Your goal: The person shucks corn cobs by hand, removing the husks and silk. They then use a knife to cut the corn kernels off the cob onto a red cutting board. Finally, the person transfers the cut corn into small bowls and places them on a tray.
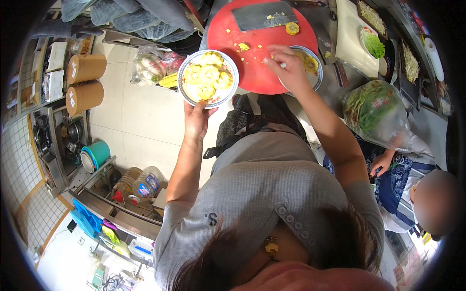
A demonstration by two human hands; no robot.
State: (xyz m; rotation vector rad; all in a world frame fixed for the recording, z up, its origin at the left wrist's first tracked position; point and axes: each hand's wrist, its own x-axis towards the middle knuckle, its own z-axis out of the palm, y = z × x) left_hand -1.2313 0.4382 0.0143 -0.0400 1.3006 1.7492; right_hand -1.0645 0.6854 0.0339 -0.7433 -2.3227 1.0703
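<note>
My left hand holds a patterned bowl by its near rim, with pieces of corn cob in it. My right hand is over the near right part of the round red cutting board, above a second bowl that holds corn pieces. Its fingers are bent, and a small pale thing shows near them; whether they grip it is unclear. A cleaver blade lies flat at the board's far side, with kernels on it. Beside it sits one corn round. Loose kernels are scattered on the board.
A plate of lettuce and trays of sprouts stand at the right. A plastic bag of green vegetables is near a co-worker's hand. Bagged vegetables lie low on the left, beside bananas.
</note>
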